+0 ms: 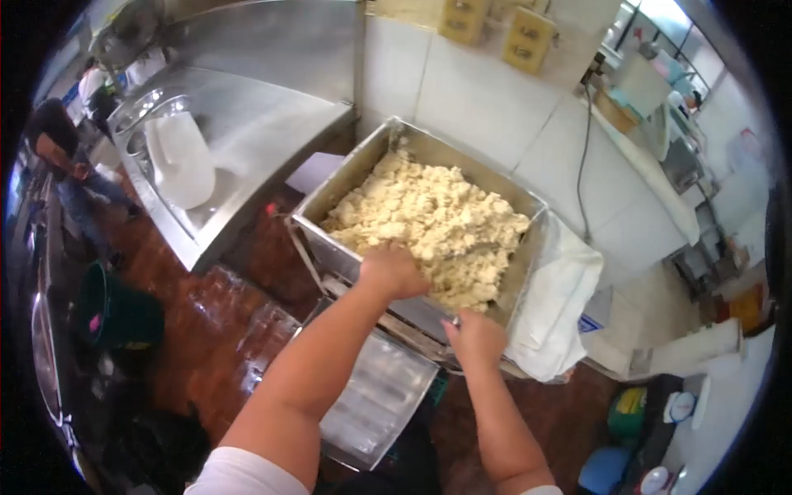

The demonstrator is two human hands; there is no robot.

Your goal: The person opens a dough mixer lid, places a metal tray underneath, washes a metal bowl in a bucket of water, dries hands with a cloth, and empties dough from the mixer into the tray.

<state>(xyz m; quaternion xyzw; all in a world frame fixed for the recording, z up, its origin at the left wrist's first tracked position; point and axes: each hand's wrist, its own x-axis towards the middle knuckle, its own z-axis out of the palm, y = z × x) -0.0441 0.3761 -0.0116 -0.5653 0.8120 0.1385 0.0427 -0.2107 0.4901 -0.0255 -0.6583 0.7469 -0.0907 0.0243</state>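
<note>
A deep rectangular metal bin [450,157] holds a heap of pale yellow, crumbly dough [437,214]. My left hand [394,271] reaches over the bin's near wall and touches the dough; its fingers are mostly hidden. At the near right corner, my right hand [480,337] is closed. A small bit of metal shows beside its thumb, but what it belongs to cannot be made out. Below the bin, under my left forearm, lies a metal tray [379,396] with a ridged surface.
On the left stands a steel counter [247,107] bearing a white plastic container [181,161] and a metal bowl. A white cloth [557,297] hangs at the bin's right side. A dark green bucket [124,309] stands on the red floor. Other people are at far left.
</note>
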